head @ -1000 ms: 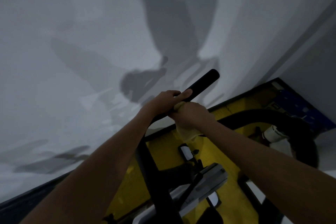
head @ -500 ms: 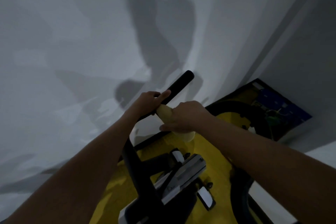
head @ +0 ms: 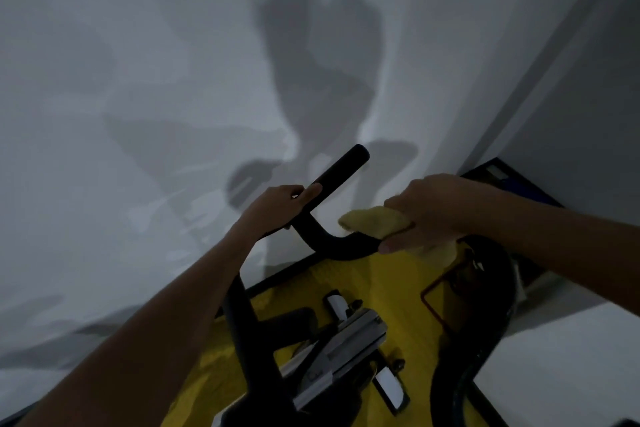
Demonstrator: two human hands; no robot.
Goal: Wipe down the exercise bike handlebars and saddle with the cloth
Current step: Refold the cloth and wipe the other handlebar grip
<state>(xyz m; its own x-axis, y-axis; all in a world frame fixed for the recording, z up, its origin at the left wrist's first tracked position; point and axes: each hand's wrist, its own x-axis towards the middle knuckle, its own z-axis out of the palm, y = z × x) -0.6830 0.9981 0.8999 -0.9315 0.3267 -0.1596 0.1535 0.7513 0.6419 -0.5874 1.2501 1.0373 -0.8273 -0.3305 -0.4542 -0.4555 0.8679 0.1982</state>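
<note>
At the centre of the frame the left hand [head: 277, 206] was wrapped around the black handlebar [head: 341, 166], its thumb lying along the bar where the straight grip rose toward the upper right. The right hand [head: 427, 210], at centre right, was clenched on the yellow cloth [head: 372, 225], pressing the wad against the lower curve of the bar where it bent toward the right.

Half a second before, that hand and its cloth had sat right beside the left hand on the straight grip; now the two hands were well apart, with a bare bend of the bar showing between them. The left hand had kept its hold in the same spot.

Below the hands, the dark frame post [head: 249, 340] ran down to the bottom edge over a yellow mat [head: 398, 284], with a grey metal bracket [head: 341, 354] to its right. The saddle was not in view. Hand shadows fell on the pale wall [head: 138, 80] filling the upper frame.
</note>
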